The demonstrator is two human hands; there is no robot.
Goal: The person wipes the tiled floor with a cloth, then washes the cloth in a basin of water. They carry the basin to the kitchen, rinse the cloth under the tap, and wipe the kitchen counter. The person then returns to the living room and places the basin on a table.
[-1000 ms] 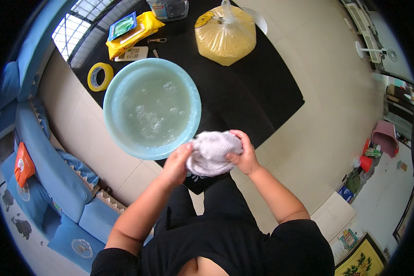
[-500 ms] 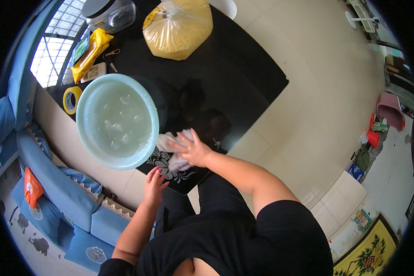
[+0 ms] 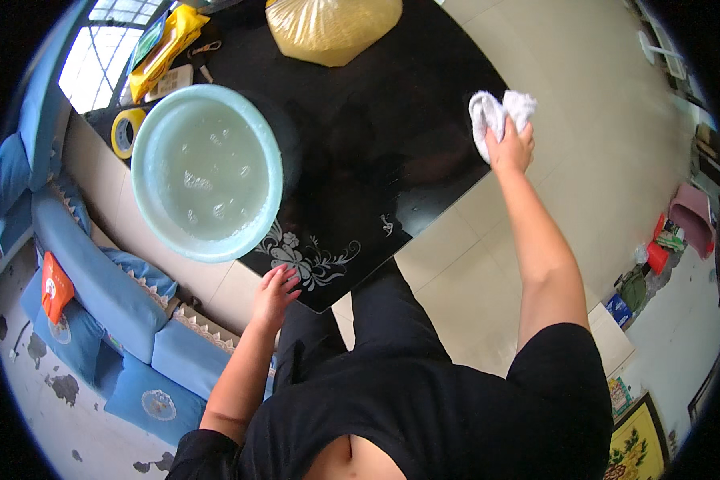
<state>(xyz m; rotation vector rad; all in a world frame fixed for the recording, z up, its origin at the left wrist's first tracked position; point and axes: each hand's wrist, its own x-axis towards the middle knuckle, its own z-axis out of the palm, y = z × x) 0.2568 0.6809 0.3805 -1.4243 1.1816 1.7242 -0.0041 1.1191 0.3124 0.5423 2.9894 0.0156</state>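
Observation:
A bunched white cloth [image 3: 488, 120] is gripped in my right hand [image 3: 512, 150], out at the right edge of the glossy black table [image 3: 376, 136]. Part of the cloth lies over the table's corner. My left hand [image 3: 277, 292] is empty, fingers apart, by the near corner with the silver flower pattern. Just beyond it stands a light blue basin [image 3: 272, 160] of cloudy water with some bubbles on top.
A clear bag of yellow grain-like stuff [image 3: 332, 32] sits at the table's far side. Left of the basin are a roll of yellow tape [image 3: 125, 133], a yellow packet [image 3: 168, 54] and a small white box [image 3: 170, 82]. A blue sofa [image 3: 96, 280] stands at the left.
My right hand has carried the cloth from beside the basin across to the table's right edge. The left hand has shifted little. The view has tilted, so the table sits higher.

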